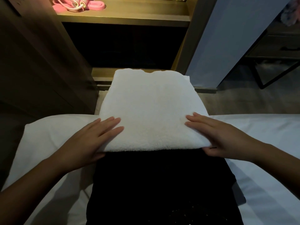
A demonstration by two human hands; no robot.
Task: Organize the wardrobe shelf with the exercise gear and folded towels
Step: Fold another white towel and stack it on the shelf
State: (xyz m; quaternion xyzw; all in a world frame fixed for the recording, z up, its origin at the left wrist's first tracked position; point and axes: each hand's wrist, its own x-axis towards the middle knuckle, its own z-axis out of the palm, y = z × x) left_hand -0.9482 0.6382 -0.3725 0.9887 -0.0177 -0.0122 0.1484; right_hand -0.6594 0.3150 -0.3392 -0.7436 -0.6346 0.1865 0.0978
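towel (149,109) before shelf (123,14) | jump rope (78,4) on shelf, left

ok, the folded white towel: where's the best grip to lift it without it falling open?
Take the folded white towel at its two near corners, coming from the near side. That edge is a closed, rounded fold, while the far edge looks uneven and loose. The left hand and right hand sit there, fingers flat on top, right thumb beneath.

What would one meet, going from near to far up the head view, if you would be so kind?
Black cloth → folded white towel → front edge of the wooden shelf → pink skipping rope.
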